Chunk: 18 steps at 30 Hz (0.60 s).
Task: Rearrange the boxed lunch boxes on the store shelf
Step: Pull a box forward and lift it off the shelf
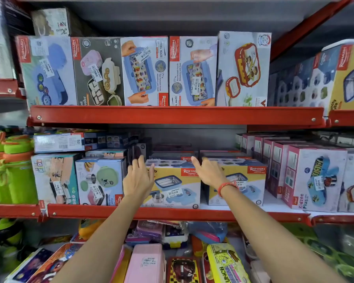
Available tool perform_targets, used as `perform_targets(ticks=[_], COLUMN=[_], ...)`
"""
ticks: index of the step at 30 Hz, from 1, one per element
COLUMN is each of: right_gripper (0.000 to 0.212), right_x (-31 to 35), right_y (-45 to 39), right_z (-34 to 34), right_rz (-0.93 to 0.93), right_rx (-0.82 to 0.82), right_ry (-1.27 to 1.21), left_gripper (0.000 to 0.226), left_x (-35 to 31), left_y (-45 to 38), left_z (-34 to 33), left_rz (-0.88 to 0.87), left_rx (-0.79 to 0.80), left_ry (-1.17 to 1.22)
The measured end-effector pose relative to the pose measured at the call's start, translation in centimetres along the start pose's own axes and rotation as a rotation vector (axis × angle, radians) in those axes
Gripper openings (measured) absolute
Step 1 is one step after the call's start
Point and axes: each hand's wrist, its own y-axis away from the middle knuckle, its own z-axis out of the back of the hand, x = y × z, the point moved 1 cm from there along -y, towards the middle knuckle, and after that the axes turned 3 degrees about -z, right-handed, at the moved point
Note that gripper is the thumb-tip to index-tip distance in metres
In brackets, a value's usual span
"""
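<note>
On the middle shelf (172, 212) stands a yellow and blue Rishabh lunch box carton (173, 186). My left hand (138, 178) is at its left edge and my right hand (209, 173) at its right top corner, both with fingers spread, holding nothing. A second, matching carton (240, 180) stands just to the right, partly behind my right wrist. More matching cartons are stacked behind them. The top shelf (176, 115) holds a row of upright boxed lunch boxes (144, 71).
Green bottles (10, 170) stand at the far left of the middle shelf. Pink and white Kidzee cartons (313, 178) fill its right side. Loose lunch boxes (147, 264) and pouches lie on the lowest level beneath my arms.
</note>
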Motion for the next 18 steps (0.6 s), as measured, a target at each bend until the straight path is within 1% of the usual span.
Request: perform_targets(ticks=[3,4,5,7,9,11,12,13,15,16,17,18], right_gripper=[0.079,0.086,0.092,0.095,0.093,0.093,0.096,0.098,0.105,0.107,0.102,0.085], right_x=[0.2,0.1,0.0,0.0,-0.1,0.0,-0.1,-0.2,-0.5,-0.8,-1.0,-0.9], right_y=[-0.2,-0.2,-0.2,0.0,-0.5,-1.3,-1.8,-2.5,-3.7,-4.4,-4.9,-4.9], right_z=[-0.8,-0.9,-1.0,-0.6,-0.1,0.5,0.6,0.7,0.6,0.5,0.5,0.8], right_rz=[-0.294,-0.390,-0.459,-0.515,-0.531,-0.518,-0.509,-0.494,-0.452,-0.432,-0.410,-0.397], right_rx=[0.228,0.305,0.362,0.421,0.418,0.412,0.401,0.384,0.341,0.317,0.277,0.243], right_ry=[-0.287,-0.391,-0.470,-0.571,-0.666,-0.728,-0.760,-0.781,-0.786,-0.789,-0.796,-0.823], left_gripper=[0.080,0.088,0.091,0.091,0.107,0.125,0.123,0.109,0.079,0.068,0.060,0.054], left_x=[0.1,0.1,0.0,0.0,1.1,2.5,2.9,2.8,2.8,2.5,2.6,2.7], left_y=[0.1,0.2,0.1,-0.4,-1.2,-1.9,-2.1,-2.3,-2.6,-2.7,-2.9,-3.1], left_z=[-0.3,-0.2,-0.1,0.6,0.8,0.6,0.6,0.9,1.2,1.5,1.7,1.7], left_rz=[0.233,0.323,0.389,0.531,0.644,0.713,0.723,0.721,0.680,0.656,0.628,0.592], left_rx=[0.206,0.284,0.304,0.335,0.375,0.405,0.422,0.438,0.422,0.413,0.433,0.447], left_ry=[0.133,0.218,0.299,0.472,0.723,0.933,0.999,1.024,1.029,1.050,1.082,1.123])
